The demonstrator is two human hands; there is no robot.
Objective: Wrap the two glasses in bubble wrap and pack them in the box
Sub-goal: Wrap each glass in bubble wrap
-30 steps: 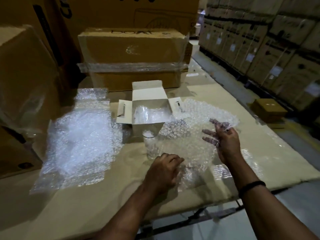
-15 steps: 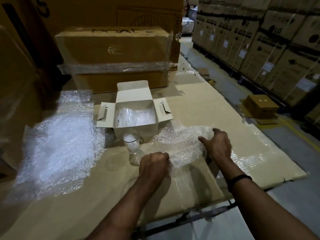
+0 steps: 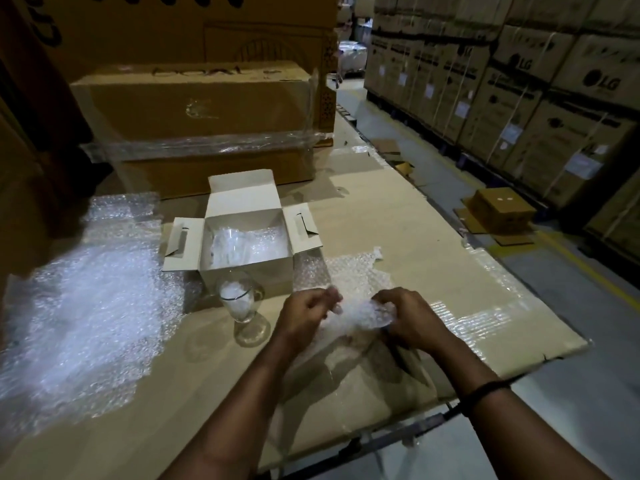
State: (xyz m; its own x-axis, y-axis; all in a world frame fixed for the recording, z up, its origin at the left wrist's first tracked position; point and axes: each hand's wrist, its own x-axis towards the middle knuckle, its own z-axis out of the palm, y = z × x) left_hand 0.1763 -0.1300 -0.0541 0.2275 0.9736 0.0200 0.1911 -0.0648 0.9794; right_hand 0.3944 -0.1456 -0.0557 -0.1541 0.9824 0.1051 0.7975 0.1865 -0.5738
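A clear stemmed glass (image 3: 242,301) stands upright and bare on the cardboard-covered table (image 3: 433,258), just in front of the small white box (image 3: 249,275) and a little left of the hands. Its bowl shows a white patch, which may be only a reflection of wrap.

The box is open, flaps spread. Inside lies a bundle of bubble wrap (image 3: 242,244), which looks like the first glass already wrapped and packed, though the glass itself cannot be made out. By that reading the task is about half done. This second glass has yet to be wrapped and set in the box beside the first.

The sheet of bubble wrap (image 3: 353,271) meant for it lies right of the box, its near end gathered up. The left hand (image 3: 304,315) and right hand (image 3: 407,318) both have their fingers curled round that bunched end, close together. Whether anything sits inside the bunch cannot be told.

A loose heap of bubble wrap (image 3: 86,299) covers the table's left side. A large brown carton (image 3: 194,109) stands behind the box, and stacked cartons (image 3: 519,98) line the aisle on the right.
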